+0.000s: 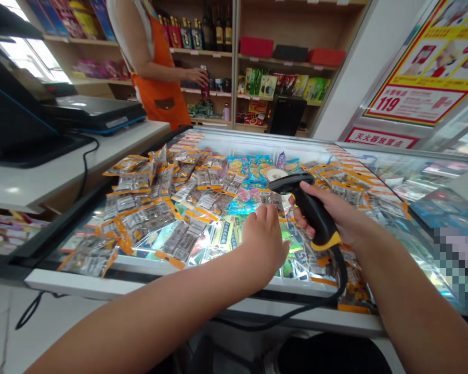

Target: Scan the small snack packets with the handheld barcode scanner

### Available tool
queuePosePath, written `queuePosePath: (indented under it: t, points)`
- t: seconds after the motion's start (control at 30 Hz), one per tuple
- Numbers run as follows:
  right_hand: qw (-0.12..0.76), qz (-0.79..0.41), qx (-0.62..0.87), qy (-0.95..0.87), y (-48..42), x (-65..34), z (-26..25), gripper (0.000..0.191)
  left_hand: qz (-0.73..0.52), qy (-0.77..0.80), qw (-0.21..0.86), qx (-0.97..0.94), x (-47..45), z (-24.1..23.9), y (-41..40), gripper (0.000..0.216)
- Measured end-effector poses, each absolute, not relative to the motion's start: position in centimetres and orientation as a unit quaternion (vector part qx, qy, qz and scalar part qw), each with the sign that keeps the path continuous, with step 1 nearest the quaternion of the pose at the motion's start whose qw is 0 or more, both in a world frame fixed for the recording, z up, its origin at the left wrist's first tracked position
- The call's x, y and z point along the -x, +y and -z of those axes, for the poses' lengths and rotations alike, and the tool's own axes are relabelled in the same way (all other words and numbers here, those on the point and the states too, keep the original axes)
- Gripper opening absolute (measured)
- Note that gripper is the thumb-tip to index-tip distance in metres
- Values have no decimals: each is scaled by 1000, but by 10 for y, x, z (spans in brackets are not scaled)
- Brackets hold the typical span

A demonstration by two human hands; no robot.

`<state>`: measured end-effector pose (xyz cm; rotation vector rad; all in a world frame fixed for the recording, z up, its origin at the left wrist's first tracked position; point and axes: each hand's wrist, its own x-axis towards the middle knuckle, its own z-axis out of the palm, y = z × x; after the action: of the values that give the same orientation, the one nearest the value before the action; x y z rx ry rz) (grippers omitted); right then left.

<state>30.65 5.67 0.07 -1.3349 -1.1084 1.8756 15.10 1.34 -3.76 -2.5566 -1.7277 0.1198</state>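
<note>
My right hand (347, 213) is wrapped round the handle of a black and yellow barcode scanner (314, 210). The scanner's head points left, above the packets, and its black cable (341, 275) runs down over the counter's front edge. Just below the scanner head, my left hand (263, 239) has its fingers curled on a small clear snack packet (272, 199) with printing on it; the hand covers its lower part. Many similar orange-edged packets (152, 218) lie heaped to the left on the glass top (140, 259), and more packets (347, 189) lie to the right. Blue snack bags (253, 169) lie behind my hands.
A co-worker in an orange apron (159, 96) stands behind the counter, one hand (197, 77) at a dark red item on the shelf. Weighing equipment (97, 111) occupies the left counter. A blue box (448, 213) sits at right. Stocked shelves (203, 52) line the back.
</note>
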Motion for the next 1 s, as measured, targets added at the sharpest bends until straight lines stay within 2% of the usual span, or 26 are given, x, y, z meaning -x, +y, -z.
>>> queuePosePath:
  t: [0.37, 0.47, 0.63, 0.83, 1.0]
  points:
    - [296, -704, 493, -416, 59, -312, 1, 41, -8, -520, 52, 852, -148, 42, 20, 71]
    - [336, -691, 495, -405, 62, -316, -1, 38, 19, -457, 61, 887, -143, 44, 27, 67]
    - [427, -665, 494, -363, 71, -325, -5, 37, 34, -424, 31, 904, -108, 42, 22, 73]
    - [447, -669, 484, -343, 72, -326, -5, 35, 55, -390, 85, 915, -24, 49, 12, 46]
    - [446, -666, 479, -358, 73, -327, -3, 35, 73, -374, 79, 921, 23, 57, 29, 41]
